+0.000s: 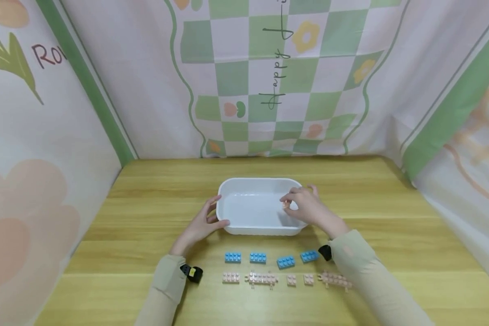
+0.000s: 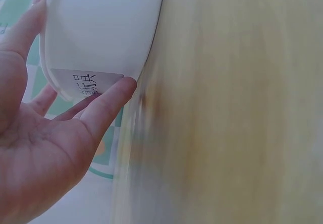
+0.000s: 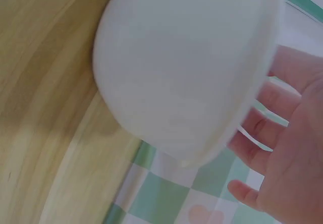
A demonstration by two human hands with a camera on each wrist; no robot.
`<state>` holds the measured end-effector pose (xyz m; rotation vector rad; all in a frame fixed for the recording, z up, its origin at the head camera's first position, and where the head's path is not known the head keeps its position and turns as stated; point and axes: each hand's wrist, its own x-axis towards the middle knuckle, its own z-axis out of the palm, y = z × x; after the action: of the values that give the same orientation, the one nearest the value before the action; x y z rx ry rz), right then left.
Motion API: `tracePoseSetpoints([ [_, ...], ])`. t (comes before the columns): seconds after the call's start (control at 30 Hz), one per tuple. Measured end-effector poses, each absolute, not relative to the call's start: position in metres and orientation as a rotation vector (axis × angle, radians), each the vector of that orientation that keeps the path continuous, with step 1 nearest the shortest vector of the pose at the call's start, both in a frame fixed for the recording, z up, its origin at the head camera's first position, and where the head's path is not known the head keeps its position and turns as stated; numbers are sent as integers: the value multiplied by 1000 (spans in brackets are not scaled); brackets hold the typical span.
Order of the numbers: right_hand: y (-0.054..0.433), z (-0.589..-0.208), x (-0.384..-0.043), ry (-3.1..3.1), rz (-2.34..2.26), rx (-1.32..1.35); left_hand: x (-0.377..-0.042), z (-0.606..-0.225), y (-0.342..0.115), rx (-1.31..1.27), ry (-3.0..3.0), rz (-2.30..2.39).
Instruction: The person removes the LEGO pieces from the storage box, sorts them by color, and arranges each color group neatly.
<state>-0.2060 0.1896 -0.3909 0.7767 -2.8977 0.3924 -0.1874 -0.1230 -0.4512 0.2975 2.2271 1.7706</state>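
Note:
A white plastic basin (image 1: 250, 231) stands upright on the table. My left hand (image 1: 201, 226) holds its left end, thumb at the near corner and fingers at the outer wall; in the left wrist view those fingers lie by a printed label (image 2: 83, 82). My right hand (image 1: 307, 206) reaches over the basin's right end and pinches a small orange-pink piece (image 1: 285, 204), mostly covered by the fingers, too small to name. In the right wrist view the basin's wall (image 3: 176, 72) hides the fingertips of my right hand (image 3: 287, 133).
In front of the basin lie several blue building blocks (image 1: 258, 258) in a row. Nearer me are pale pink blocks (image 1: 231, 277) and two pink pieces with side pegs (image 1: 262, 278), one partly beside my right sleeve. A patterned curtain (image 1: 265, 81) hangs behind the table (image 1: 146, 190).

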Motion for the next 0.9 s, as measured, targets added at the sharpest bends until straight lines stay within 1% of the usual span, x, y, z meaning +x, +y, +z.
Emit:
tracePoseSetpoints([
  [0.33, 197, -376, -188, -2846, 507, 798, -190, -453, -122, 300, 2229, 1756],
  [0.6, 210, -366, -169, -2824, 576, 747, -190, -454, -124, 316, 2231, 1762],
  [0.9, 241, -360, -143, -2717, 630, 663, -187, -452, -122, 327, 2215, 1759],
])
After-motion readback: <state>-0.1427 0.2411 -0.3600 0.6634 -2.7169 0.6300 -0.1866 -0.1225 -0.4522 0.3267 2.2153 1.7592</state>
